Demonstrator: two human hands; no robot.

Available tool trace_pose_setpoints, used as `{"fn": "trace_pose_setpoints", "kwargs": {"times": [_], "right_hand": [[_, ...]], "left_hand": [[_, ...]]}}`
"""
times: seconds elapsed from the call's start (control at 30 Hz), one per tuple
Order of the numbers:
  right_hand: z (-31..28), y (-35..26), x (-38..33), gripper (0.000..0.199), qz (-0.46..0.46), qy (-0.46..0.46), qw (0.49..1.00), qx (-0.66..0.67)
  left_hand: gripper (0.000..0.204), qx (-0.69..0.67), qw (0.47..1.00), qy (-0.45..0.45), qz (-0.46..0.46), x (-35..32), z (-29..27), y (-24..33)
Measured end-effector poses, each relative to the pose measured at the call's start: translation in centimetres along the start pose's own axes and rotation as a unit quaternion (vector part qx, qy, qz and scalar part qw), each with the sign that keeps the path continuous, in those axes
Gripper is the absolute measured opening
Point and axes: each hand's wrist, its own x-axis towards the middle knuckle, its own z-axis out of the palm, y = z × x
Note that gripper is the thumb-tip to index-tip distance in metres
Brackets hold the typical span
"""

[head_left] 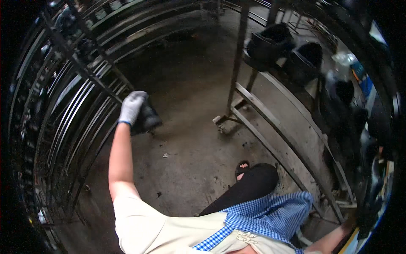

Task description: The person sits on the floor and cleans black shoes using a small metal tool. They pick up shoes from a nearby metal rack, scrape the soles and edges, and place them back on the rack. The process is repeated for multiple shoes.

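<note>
My left hand point(134, 105), in a white knitted glove with a blue cuff, reaches out at the left beside the metal rack. Its fingers are closed round the upper edge of a dark black piece point(148, 117), which hangs below the hand above the floor. The piece's exact kind cannot be made out. My right forearm point(332, 241) runs to the lower right, and the hand at its end is lost in the dark rim. Several black open-topped containers point(270, 44) line the right-hand metal stand point(279, 122).
A tall rack of metal bars point(80, 106) curves along the left. Low rails of the right stand reach near my leg point(245, 186). Bare grey concrete floor point(182, 139) lies between, with small scraps on it. Blue and clear plastic items point(361, 78) are at the far right.
</note>
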Motion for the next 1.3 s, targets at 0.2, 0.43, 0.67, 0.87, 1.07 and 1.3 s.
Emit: {"fn": "trace_pose_setpoints", "kwargs": {"times": [0.2, 0.43, 0.67, 0.87, 1.07, 1.3], "right_hand": [[0.7, -0.8, 2.0, 0.035, 0.015, -0.028, 0.997, 0.075], [-0.3, 0.4, 2.5, 0.034, 0.075, -0.054, 0.987, 0.130], [-2.6, 2.7, 0.8, 0.033, 0.143, -0.073, 0.971, 0.178], [2.2, 4.0, -2.7, 0.033, 0.153, -0.122, 0.943, 0.270], [9.2, 2.0, -8.1, 0.032, 0.133, -0.157, 0.917, 0.342], [13.9, 3.8, -11.2, 0.041, 0.149, -0.248, 0.883, 0.370]], "left_hand": [[0.035, -0.238, 0.919, -0.309, -0.065, -8.2, 18.1, 17.4], [0.016, -0.474, 0.755, -0.393, -0.224, -9.5, 34.8, 28.7], [0.021, -0.402, 0.816, -0.405, -0.093, -9.2, 39.2, 29.1], [0.024, -0.527, 0.758, -0.335, -0.186, -9.4, 38.1, 26.2], [0.035, -0.551, 0.761, -0.329, -0.101, -12.8, 31.3, 25.3], [0.034, -0.389, 0.881, -0.267, -0.023, -14.1, 24.7, 21.2]]}}
